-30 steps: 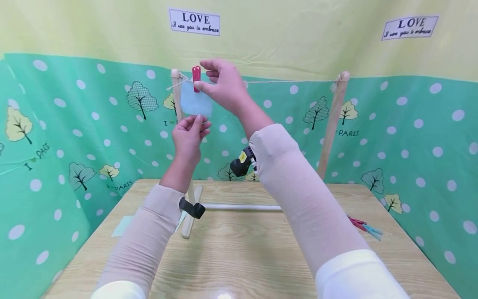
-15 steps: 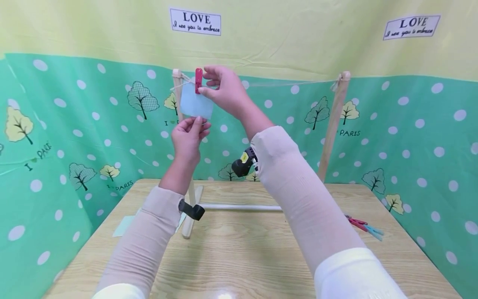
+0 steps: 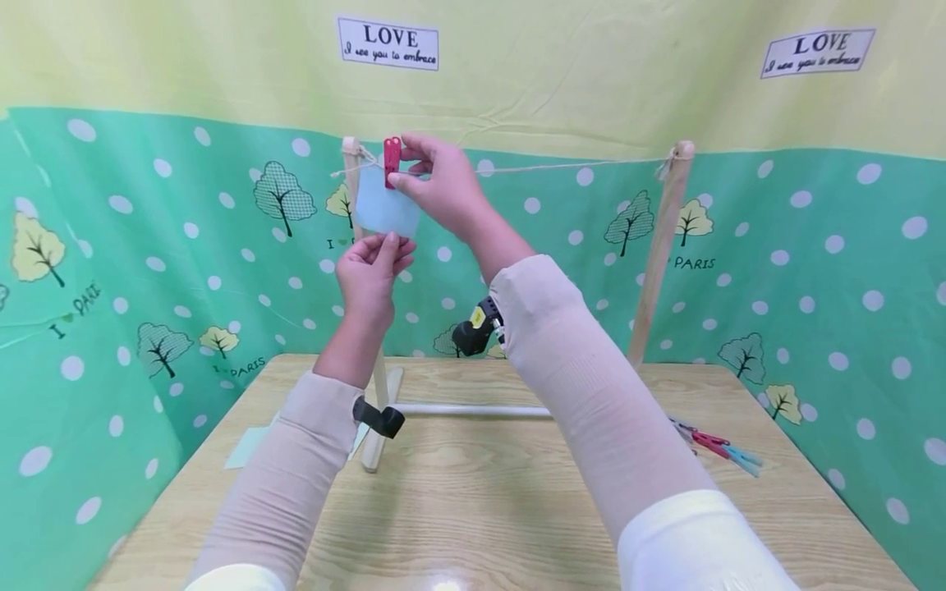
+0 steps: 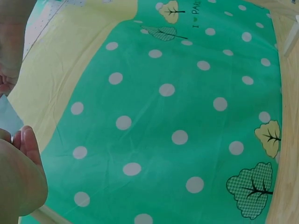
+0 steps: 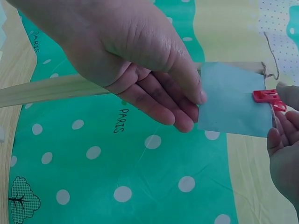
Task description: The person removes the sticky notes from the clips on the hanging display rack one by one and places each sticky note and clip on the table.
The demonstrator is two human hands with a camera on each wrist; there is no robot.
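A thin light blue square sheet (image 5: pixel 231 100) hangs at the left end of the string (image 3: pixel 562 167); whether it is paper or cloth I cannot tell. On its upper edge, at the string, sits a red clothespin (image 3: pixel 392 162), upright in the head view. My right hand (image 3: pixel 442 182) holds this clothespin, thumb at its lower end and index finger by its top. Below, my left hand (image 3: pixel 373 271) pinches the sheet's bottom edge between thumb and fingers. In the left wrist view the sheet (image 4: pixel 8 114) shows only partly, at the left edge.
Wooden posts (image 3: pixel 658 263) at left and right carry the string, with a white rod (image 3: pixel 473 410) low between them. More clothespins (image 3: pixel 713 445), red and blue, lie on the table (image 3: pixel 473 509) at right. Pale sheets (image 3: pixel 247 447) lie at left, partly behind my left arm.
The clothespin and right hand have come down slightly, and the string sags a little near them. My left hand keeps its hold on the sheet with barely any movement.
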